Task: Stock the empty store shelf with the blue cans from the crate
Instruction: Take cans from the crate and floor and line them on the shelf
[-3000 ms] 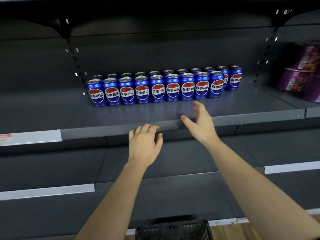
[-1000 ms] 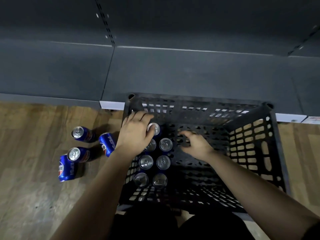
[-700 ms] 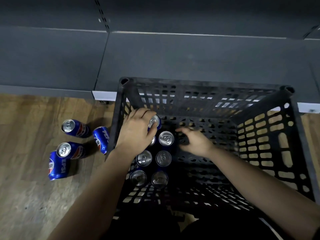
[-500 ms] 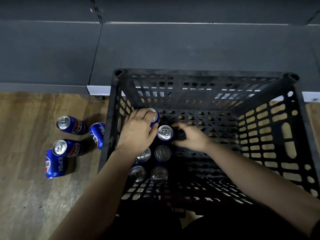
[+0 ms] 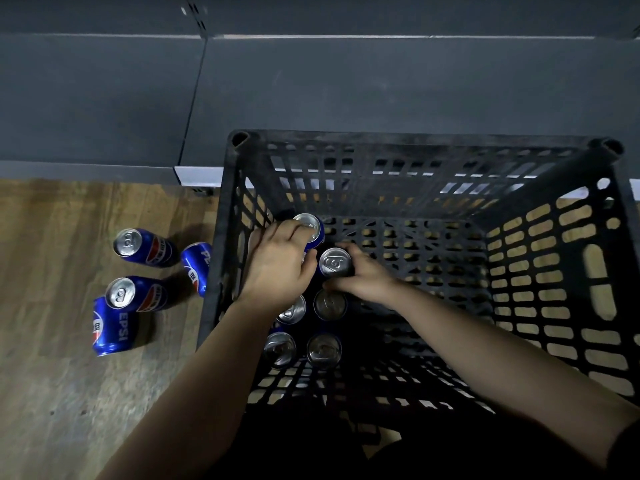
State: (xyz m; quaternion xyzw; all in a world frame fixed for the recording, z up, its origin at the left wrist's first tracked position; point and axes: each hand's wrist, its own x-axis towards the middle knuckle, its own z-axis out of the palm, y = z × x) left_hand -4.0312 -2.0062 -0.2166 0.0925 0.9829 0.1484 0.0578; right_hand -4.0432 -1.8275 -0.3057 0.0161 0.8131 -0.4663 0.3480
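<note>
**A:** Head cam here, so we're looking straight down into the black crate [image 5: 415, 147]. It's sitting on the wood floor [image 5: 69, 393], right up against the front edge of the dark bottom shelf [image 5: 381, 91].

**B:** Yep, and both our arms are reaching inside. Our left hand [image 5: 277, 268] is curling round the far-left can [image 5: 310, 225], the blue one nearest the crate's far-left corner. The fingers are wrapping its side just under the silver top.

**A:** Our right hand [image 5: 363, 277] is doing the same to the neighbouring can [image 5: 335, 262], just beside the first one on its right. Fingers and thumb are closing round the body, and the top is facing up at us.

**B:** Both are standing upright. We can't tell if they're lifting off the crate bottom, since the hands are hiding that part.

**A:** Then four more cans [image 5: 292, 310] [image 5: 329, 304] [image 5: 280, 348] [image 5: 323, 349] are standing two by two along the crate's left wall, nearer to us. Our left wrist is covering part of one.

**B:** Outside the crate, four loose cans are sitting on the floor by that left wall. Two [image 5: 145, 247] [image 5: 138, 294] are showing their silver tops. The other two [image 5: 197, 268] [image 5: 109, 327] are showing only blue sides, and one is touching the crate wall.
</note>
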